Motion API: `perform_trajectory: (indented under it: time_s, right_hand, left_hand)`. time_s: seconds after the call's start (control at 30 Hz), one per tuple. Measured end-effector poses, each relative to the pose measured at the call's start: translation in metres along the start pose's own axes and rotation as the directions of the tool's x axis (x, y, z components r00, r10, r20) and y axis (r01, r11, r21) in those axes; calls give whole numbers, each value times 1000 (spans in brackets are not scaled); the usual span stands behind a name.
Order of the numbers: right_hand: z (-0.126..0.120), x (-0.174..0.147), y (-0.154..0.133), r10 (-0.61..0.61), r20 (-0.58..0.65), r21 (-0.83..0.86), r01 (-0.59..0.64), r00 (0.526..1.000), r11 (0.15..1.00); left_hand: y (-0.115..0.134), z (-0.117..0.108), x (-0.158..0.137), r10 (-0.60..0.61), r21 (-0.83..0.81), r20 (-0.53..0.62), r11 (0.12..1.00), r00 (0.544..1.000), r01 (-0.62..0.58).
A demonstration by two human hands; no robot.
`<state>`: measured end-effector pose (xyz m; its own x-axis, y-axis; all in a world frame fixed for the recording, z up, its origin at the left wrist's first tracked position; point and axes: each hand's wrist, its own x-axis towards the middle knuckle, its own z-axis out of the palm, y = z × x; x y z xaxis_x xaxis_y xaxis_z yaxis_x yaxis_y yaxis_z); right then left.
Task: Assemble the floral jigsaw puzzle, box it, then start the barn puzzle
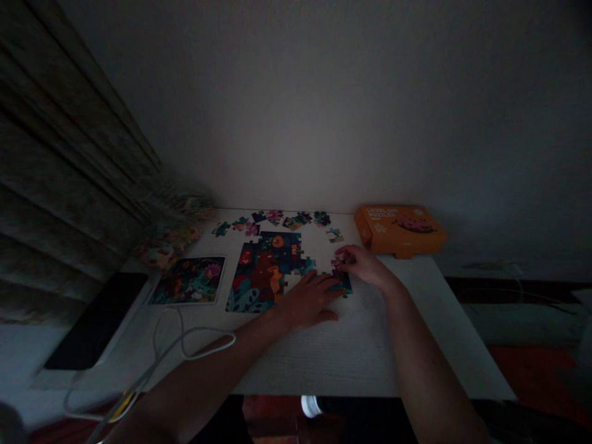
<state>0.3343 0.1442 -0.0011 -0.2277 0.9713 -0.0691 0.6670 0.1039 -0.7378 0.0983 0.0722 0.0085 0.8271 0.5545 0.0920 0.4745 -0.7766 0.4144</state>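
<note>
A partly joined jigsaw puzzle (263,271) lies on the white table (351,351), dark blue with red, brown and orange figures. My left hand (308,301) rests flat over its lower right part, fingers stretched toward the right edge and covering some pieces. At that edge my right hand (358,262) pinches a pinkish-purple puzzle piece (337,261) between thumb and fingers, right by the joined dark pieces (345,285). Whether the pinched piece touches them I cannot tell. Several loose puzzle pieces (296,220) lie along the back of the table.
An orange puzzle box (401,231) stands at the back right, near the wall. On the left lie a picture card (189,280), a dark flat device (97,320) and a looping white cable (182,345). A patterned curtain (69,154) hangs at the left.
</note>
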Motion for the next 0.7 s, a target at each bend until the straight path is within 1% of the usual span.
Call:
perform_trajectory:
  time_s: [0.07,0.1,0.17,0.2,0.23,0.27,0.33,0.37,0.43,0.47,0.5,0.53,0.57,0.63,0.7]
  right_hand:
    - [0,0,-1,12,4,19,-12,1000,1000]
    - [-1,-1,-1,18,3,32,-18,1000,999]
    - [-2,0,-3,29,-16,54,-28,999,998]
    - [-2,0,-3,35,-34,58,-33,999,998]
    - [-3,0,-3,41,-55,54,-38,998,998]
    - [-3,1,-3,43,-76,45,-40,996,998]
    - [-3,2,-3,45,-103,27,-42,994,999]
    - [-2,2,-3,47,-109,21,-45,993,999]
    - [-1,3,-3,52,-120,8,-51,991,999]
    - [-1,3,-3,55,-126,0,-56,991,998]
    - [-1,3,-2,57,-133,-7,-59,989,998]
    - [-1,3,-2,56,-140,-10,-58,989,998]
    - [-1,3,-2,51,-147,-11,-54,988,999]
    - [-2,3,-2,39,-156,-8,-40,987,999]
    - [-3,3,-2,29,-164,-14,-32,986,999]
  left_hand:
    - [-6,-5,1,0,-40,-30,999,1000,-2]
    - [-12,-10,1,-19,-59,-56,998,998,15]
    - [-27,-22,1,-121,-80,-140,991,983,110]
    - [-38,-29,-1,-202,-79,-202,979,958,190]
    - [-50,-36,-3,-291,-75,-265,957,919,281]
    - [-62,-44,-5,-377,-72,-331,924,865,375]
    - [-88,-57,-13,-516,-83,-443,838,733,539]
    - [-101,-62,-18,-568,-101,-482,792,667,602]
    - [-122,-70,-28,-664,-150,-525,687,532,711]
    - [-131,-72,-32,-703,-162,-521,638,484,753]
    - [-138,-74,-37,-734,-164,-508,595,450,787]
    - [-144,-75,-41,-756,-154,-491,565,433,811]
    - [-148,-75,-44,-769,-136,-472,547,432,826]
    - [-155,-76,-50,-778,-98,-439,539,450,837]
    - [-159,-78,-54,-776,-79,-414,551,475,831]
